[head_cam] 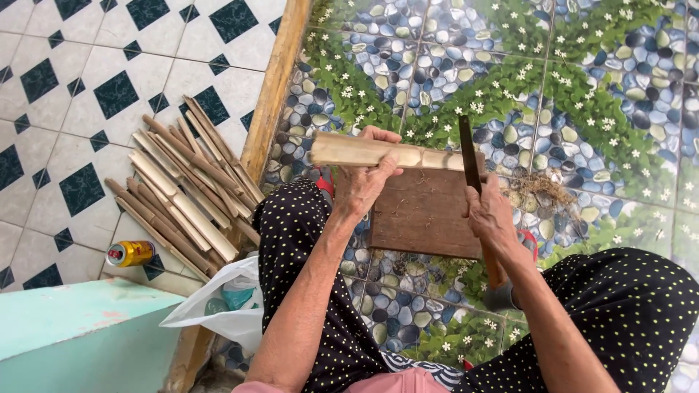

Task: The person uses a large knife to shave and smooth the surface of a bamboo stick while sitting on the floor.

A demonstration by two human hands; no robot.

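Note:
My left hand [364,178] grips a pale split bamboo piece [349,151] and holds it level over a brown wooden board [422,215] that rests between my knees. My right hand [491,218] is closed on the wooden handle of a long dark knife [468,156]. The blade points away from me and its edge meets the right end of the bamboo piece. Both legs are in black trousers with white dots.
A pile of split bamboo sticks [186,189] lies on the tiled floor at left, beside a wooden sill. Near it lie a yellow can [131,253] and a white plastic bag [226,302]. Dry fibre scraps [542,189] lie right of the board.

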